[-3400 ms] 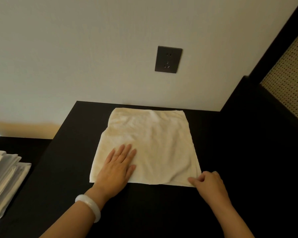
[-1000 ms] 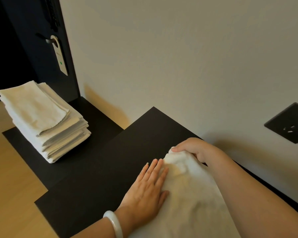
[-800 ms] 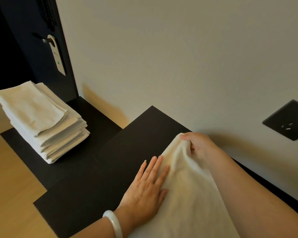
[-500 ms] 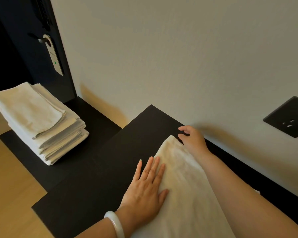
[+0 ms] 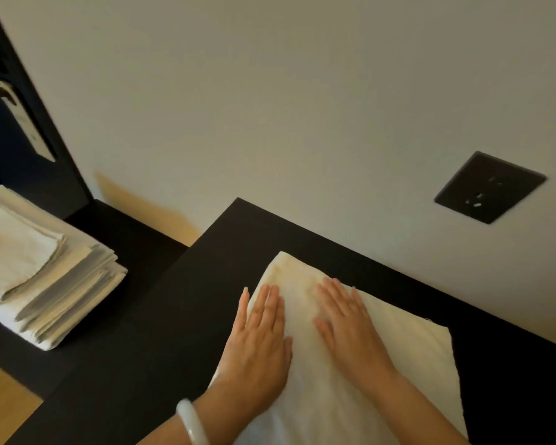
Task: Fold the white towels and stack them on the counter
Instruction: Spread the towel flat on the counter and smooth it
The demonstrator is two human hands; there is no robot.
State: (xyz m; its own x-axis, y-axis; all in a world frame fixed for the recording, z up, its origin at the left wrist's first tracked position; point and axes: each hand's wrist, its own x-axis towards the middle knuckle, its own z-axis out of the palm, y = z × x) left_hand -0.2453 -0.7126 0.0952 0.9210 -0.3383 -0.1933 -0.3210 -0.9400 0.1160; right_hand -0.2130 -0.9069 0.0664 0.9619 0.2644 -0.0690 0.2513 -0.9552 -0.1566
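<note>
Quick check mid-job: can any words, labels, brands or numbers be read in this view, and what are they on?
No text can be read.
Door hanger: pale tag on the dark door; any print is too blurred to read.
Wall socket: only slots, no lettering visible.
Towel being folded: no tag or label showing.
Folded stack: no tag or label showing.
Bracelet: plain, no marking visible.

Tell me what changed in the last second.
The right hand laid the held corner of the towel down, let go, and now lies flat on it. The left hand stayed flat on the towel's left edge; the stack stayed put.
</note>
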